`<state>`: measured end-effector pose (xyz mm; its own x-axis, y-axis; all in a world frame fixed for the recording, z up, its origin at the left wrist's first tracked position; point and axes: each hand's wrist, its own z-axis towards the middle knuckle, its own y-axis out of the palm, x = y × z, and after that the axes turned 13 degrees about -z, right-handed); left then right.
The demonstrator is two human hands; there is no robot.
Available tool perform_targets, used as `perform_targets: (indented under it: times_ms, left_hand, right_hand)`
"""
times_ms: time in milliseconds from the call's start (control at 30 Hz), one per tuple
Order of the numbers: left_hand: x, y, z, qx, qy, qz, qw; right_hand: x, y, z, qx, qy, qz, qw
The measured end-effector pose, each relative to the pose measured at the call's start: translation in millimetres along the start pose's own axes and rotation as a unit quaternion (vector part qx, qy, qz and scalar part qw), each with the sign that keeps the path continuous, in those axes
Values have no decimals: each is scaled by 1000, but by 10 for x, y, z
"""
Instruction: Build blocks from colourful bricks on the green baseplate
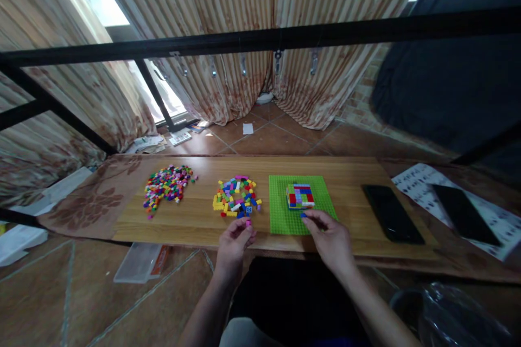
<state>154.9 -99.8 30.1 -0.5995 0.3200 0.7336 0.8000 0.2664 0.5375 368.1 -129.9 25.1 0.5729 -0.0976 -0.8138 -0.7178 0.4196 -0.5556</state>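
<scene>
My left hand (238, 238) is closed in a pinch on a small pink toy brick (248, 223), just in front of a loose pile of mixed bricks (237, 195). Between the thumb and fingers of my right hand (329, 234) is a small blue toy brick (303, 215), partly hidden by the fingertips. That hand is over the front part of a green baseplate (280, 219). A low block structure (300, 197) of red, blue, white and lilac bricks stands on the plate, just beyond my right fingertips.
A pile of smaller coloured pieces (166, 187) lies on the left of the wooden board (195, 227). To the right are a black phone (393, 213) and a dark flat device (464, 211) on a printed sheet (423, 176). A black metal bar (260, 38) crosses beyond the board.
</scene>
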Motion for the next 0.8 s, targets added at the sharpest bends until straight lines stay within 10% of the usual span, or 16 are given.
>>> perform_targets:
  times_ms: [200, 367, 567, 800]
  left_hand:
    - [102, 15, 248, -17, 178, 196, 964]
    - [302, 37, 636, -33, 316, 398, 860]
    - [443, 133, 890, -31, 367, 591, 718]
    - [435, 125, 933, -35, 379, 620, 686]
  right_hand:
    - [51, -46, 232, 34, -170, -172, 970]
    - [98, 31, 328, 47, -211, -247, 944]
    - [123, 67, 352, 44, -223, -275, 934]
    - [139, 73, 375, 44, -223, -266, 937]
